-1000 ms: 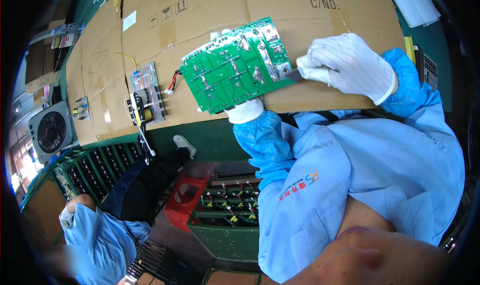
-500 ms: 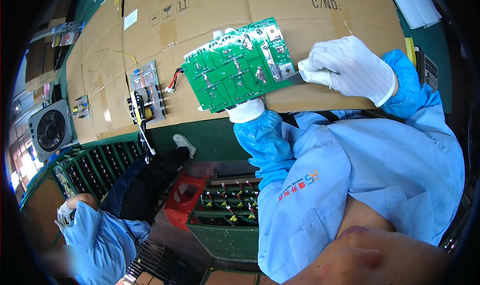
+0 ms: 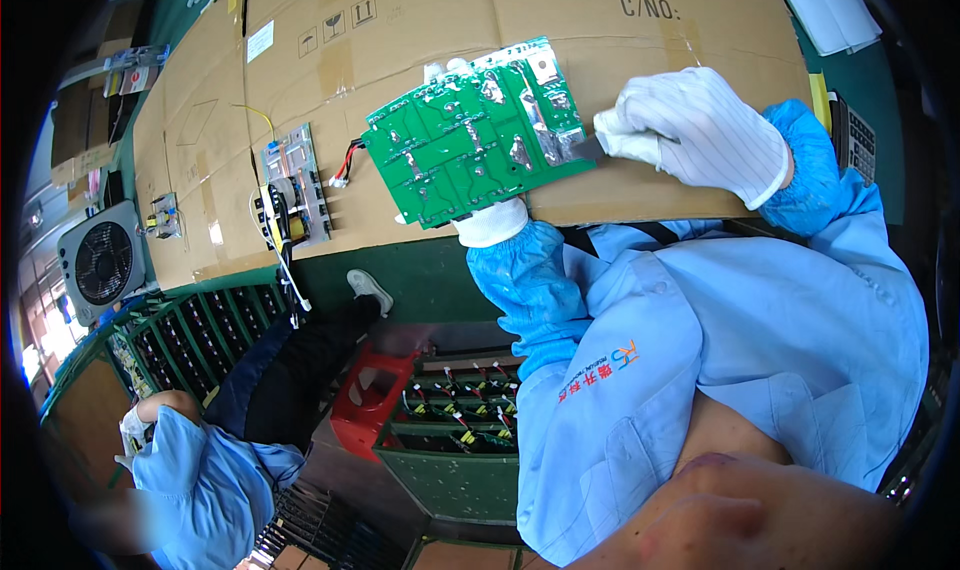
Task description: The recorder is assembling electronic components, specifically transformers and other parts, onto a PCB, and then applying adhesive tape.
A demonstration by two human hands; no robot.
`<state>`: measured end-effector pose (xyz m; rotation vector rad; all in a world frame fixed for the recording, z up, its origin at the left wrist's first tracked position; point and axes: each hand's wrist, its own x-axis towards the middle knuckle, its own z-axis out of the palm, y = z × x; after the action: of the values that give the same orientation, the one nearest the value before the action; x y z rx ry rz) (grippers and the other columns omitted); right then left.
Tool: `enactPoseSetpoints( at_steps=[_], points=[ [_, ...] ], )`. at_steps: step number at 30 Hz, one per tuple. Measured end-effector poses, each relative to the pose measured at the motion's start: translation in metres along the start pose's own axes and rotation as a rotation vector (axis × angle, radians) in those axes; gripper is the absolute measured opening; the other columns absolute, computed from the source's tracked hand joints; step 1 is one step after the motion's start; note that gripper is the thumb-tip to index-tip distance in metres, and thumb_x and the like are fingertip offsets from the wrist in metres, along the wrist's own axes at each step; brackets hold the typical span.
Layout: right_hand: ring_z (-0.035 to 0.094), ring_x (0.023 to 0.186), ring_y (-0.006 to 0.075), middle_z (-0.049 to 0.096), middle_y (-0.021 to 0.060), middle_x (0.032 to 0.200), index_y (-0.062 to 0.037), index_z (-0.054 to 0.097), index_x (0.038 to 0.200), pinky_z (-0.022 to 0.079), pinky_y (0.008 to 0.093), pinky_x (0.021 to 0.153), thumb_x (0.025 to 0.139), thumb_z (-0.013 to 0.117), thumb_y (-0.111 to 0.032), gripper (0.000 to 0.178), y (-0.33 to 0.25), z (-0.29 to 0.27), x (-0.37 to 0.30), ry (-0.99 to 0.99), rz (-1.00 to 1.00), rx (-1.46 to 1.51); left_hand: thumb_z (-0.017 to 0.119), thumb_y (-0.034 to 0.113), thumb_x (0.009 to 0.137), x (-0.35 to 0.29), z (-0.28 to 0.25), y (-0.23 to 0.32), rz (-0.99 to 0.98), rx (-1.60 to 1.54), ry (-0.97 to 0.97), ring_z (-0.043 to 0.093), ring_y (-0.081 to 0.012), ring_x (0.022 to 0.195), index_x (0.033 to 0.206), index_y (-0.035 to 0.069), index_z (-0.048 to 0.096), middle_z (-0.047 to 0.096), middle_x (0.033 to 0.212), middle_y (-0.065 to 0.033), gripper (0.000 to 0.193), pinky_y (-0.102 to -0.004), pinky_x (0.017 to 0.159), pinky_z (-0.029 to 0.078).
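A green circuit board point(image 3: 440, 150) is held solder side up over the cardboard-covered table. My left hand point(image 3: 492, 224), in a white glove, grips it from below; the palm is hidden, but fingertips curl over the far edge. Red and black wires ending in a white plug point(image 3: 341, 180) hang from the board's left side. A thin, dark, blade-like tool point(image 3: 588, 150) is pinched in my right hand point(image 3: 695, 135), which wears a striped white glove. The blade's tip lies at the board's right corner, over the shiny solder there.
On the cardboard point(image 3: 590, 10) to the left lie another wired board point(image 3: 295, 190) and a small board point(image 3: 163, 216). A fan point(image 3: 103, 255) stands beyond them. Racks of boards point(image 3: 455, 400) and a red stool point(image 3: 365, 400) are below. A co-worker point(image 3: 205, 480) is at lower left.
My right hand has shifted slightly up and left, bringing the blade from beside the board's right corner onto its face. The board has tilted a little, altering the glare on the solder.
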<state>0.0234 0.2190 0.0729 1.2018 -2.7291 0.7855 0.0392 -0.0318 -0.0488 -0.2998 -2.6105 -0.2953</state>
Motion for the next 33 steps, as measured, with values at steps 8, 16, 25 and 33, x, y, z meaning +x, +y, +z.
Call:
enactPoseSetpoints(
  at_steps=[8,16,25,33],
  points=[
    [0.064,0.069,0.0256,0.062,0.0044,0.078,-0.0111,0.067,0.090,0.048,0.0371,0.059,0.090,0.069,-0.031,0.020,-0.001,0.002,-0.001,0.030,-0.007,0.012,0.040,0.038,0.108,0.005,0.008,-0.006,0.050,0.053,0.016,0.032,-0.0275,0.150,0.159,0.015,0.027,0.033,0.162,-0.0084,0.058,-0.0458,0.125,0.024],
    [0.068,0.074,0.0287,0.068,0.0073,0.083,-0.0079,0.066,0.089,0.051,0.0369,0.062,0.091,0.072,-0.028,0.021,0.007,-0.002,0.001,0.015,0.050,0.188,0.040,0.037,0.108,0.009,0.000,-0.001,0.044,0.057,-0.001,0.031,-0.0274,0.150,0.159,0.015,0.027,0.033,0.162,-0.0080,0.058,-0.0458,0.125,0.023],
    [0.069,0.077,0.0324,0.072,0.0112,0.086,-0.0050,0.065,0.092,0.055,0.0365,0.067,0.092,0.070,-0.024,0.020,0.013,-0.015,0.011,0.166,0.085,0.159,0.037,0.036,0.109,0.009,-0.013,0.007,-0.017,-0.002,-0.013,0.029,-0.0277,0.152,0.158,0.011,0.028,0.032,0.163,-0.0096,0.056,-0.0460,0.125,0.023],
    [0.070,0.078,0.0313,0.072,0.0105,0.088,-0.0057,0.065,0.092,0.055,0.0360,0.067,0.093,0.068,-0.024,0.018,0.018,-0.005,0.017,0.218,0.075,0.143,0.041,0.036,0.107,0.011,-0.015,0.009,0.023,0.198,-0.065,0.031,-0.0311,0.150,0.157,0.012,0.031,0.034,0.161,-0.0112,0.057,-0.0515,0.124,0.023]
  ],
)
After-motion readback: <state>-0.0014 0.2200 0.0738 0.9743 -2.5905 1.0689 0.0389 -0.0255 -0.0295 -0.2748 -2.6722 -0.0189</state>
